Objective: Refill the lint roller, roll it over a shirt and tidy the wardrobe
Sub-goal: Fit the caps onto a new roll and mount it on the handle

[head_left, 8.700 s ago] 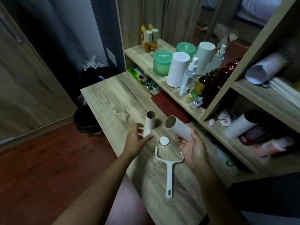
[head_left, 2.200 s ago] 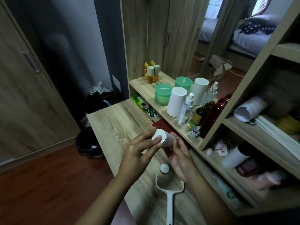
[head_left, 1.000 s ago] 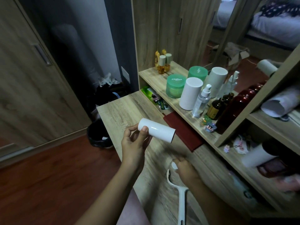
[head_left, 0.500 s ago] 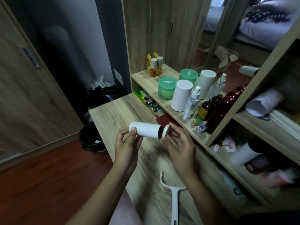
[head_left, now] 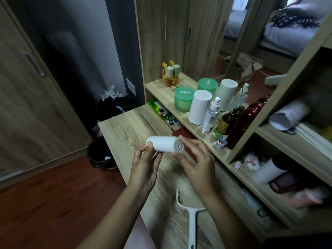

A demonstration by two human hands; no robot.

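Observation:
A white lint refill roll [head_left: 162,144] lies crosswise in the air above the wooden desk [head_left: 125,126]. My left hand [head_left: 145,168] grips its left end with thumb and fingers. My right hand [head_left: 195,162] pinches the right end, where a white end cap [head_left: 178,146] with a small centre hole sits in the roll. The white lint roller handle [head_left: 191,218] with its forked head lies flat on the desk below my hands.
A shelf [head_left: 168,92] to the right carries green jars [head_left: 184,101], white cylinders [head_left: 200,106], a spray bottle [head_left: 211,115] and dark bottles [head_left: 242,126]. Lower shelves hold paper rolls and small items. A black bin [head_left: 100,155] stands on the floor left of the desk. A dark red cloth lies behind the roll.
My right hand has pressed the end cap into the roll's right end; half a second ago that end was dark and the cap sat at its rim. The roll stays held crosswise.

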